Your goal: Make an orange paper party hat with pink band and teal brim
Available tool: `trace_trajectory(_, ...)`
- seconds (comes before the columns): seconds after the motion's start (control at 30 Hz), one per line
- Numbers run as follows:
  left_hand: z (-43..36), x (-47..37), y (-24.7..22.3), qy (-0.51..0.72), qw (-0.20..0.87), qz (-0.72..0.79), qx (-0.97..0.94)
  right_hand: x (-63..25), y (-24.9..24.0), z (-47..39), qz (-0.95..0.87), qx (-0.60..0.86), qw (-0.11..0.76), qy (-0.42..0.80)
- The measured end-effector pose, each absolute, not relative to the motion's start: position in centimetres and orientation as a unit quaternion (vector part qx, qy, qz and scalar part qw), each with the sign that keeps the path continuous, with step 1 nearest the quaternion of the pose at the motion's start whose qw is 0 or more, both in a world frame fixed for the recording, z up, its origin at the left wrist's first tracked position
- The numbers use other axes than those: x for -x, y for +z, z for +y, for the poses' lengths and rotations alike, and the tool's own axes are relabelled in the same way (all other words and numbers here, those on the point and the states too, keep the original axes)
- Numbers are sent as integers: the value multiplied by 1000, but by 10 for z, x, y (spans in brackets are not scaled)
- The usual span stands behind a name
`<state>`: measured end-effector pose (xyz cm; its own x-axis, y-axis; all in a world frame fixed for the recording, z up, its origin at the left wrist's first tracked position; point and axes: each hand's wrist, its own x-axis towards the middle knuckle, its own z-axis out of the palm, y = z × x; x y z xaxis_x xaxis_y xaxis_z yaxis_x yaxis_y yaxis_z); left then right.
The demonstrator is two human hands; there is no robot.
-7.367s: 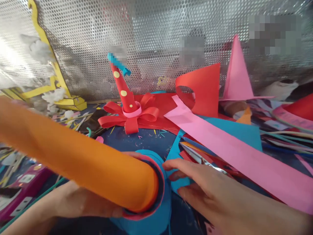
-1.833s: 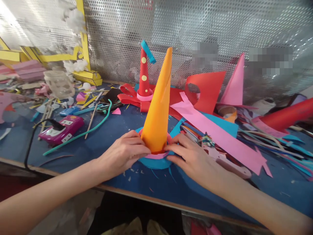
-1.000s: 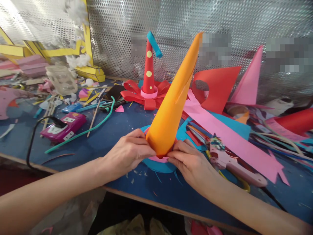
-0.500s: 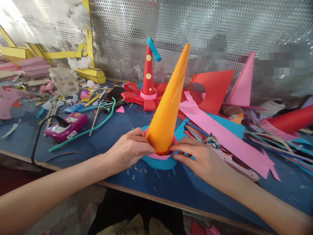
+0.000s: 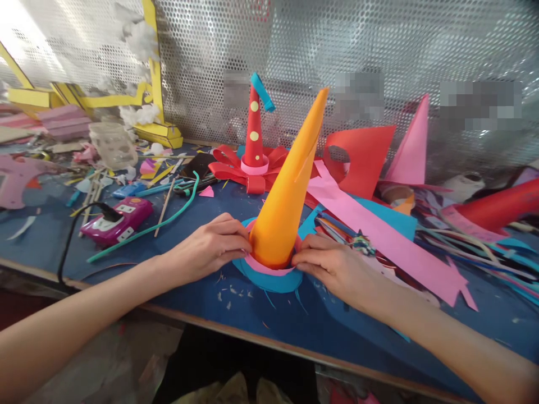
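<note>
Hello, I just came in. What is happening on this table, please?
A person is working with coloured paper. The left hand and the right hand press at either side of the base of an orange paper cone, which stands tilted on a pink ring over a blue paper disc. Behind it stands a red dotted cone on red loops. A long pink strip and a magenta device lie nearby on the blue table.

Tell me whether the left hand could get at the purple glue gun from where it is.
Probably yes: the left hand rests at the orange cone, and only bare blue table and a thin teal strip separate it from the purple glue gun.
</note>
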<state>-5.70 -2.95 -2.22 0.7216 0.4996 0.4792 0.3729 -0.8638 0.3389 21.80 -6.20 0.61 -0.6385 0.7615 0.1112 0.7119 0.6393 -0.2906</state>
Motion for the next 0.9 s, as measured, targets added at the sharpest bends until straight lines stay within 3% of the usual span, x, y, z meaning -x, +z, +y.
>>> trace_trajectory(0.4, 0, 61, -14, 218, 170, 128, -952, -220, 1, -57, -911, 378, 122, 111)
trace_trajectory(0.9, 5, 58, -18, 226, 206, 130, -943, -218, -3, -57, -907, 376, 146, 119)
